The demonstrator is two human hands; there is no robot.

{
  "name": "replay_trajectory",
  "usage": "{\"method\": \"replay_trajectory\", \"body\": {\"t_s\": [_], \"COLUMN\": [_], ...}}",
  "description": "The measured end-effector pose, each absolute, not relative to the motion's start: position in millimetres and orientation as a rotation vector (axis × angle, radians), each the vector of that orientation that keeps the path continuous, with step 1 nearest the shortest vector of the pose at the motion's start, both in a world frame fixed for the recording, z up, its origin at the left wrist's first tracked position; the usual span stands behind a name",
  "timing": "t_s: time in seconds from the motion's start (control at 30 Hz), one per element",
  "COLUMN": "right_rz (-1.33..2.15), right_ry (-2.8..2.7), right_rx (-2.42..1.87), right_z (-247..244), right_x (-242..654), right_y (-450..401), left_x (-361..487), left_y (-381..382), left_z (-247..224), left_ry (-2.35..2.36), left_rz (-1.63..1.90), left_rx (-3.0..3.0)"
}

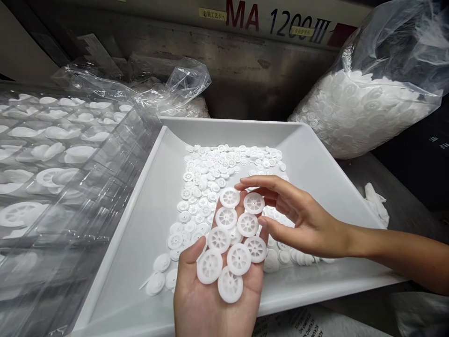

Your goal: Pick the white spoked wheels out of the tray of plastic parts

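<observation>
Left hand [210,304] with nine white wheels [239,259]

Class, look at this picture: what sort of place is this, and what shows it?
Probably a factory workshop handling small plastic parts: a shallow white tray spread with white plastic wheels, a bulk plastic bag full of similar wheels, and a clear compartmented tray.

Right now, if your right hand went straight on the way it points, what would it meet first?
Probably the white plastic wheel on your left hand, beside the right hand; depth is unclear.
</observation>
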State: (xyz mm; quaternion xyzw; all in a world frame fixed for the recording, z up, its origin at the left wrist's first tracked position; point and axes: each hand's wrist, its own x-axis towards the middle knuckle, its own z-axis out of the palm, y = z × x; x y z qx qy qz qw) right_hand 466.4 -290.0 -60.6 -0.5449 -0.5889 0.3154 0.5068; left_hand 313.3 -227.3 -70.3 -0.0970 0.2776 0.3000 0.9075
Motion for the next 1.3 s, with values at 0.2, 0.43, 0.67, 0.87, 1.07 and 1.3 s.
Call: {"method": "replay_trajectory", "body": {"t_s": [0.2, 0.43, 0.67, 0.87, 1.07, 1.3], "right_rz": [0.774, 0.775, 0.778, 0.782, 0.773, 0.762], "right_ry": [-1.411, -1.407, -1.402, -1.402, -1.409, -1.398], "right_rx": [-1.331, -1.341, -1.339, -1.331, -1.327, -1.318], "right_z": [-60.4, -61.8, -61.0, -60.9, -62.3, -63.2], "right_x": [466.4, 466.8, 466.0, 466.4, 465.7, 466.8], "right_y": [-289.4, -289.1, -288.7, -289.5, -288.4, -288.2], "left_x": [314.5, 310.2, 310.7, 310.9, 309.1, 311.6], "left_y": [-229.4, -229.6, -229.6, -228.9, -229.2, -230.1], "left_z": [-69.9, -73.5, -66.7, -70.8, -72.7, -70.9], "left_ry": [0.588, 0.561, 0.588, 0.514, 0.535, 0.539], "left_rz": [0.629, 0.651, 0.666, 0.646, 0.655, 0.654], "left_rx": [-0.217, -0.114, -0.108, -0.117, -0.111, -0.057]}}
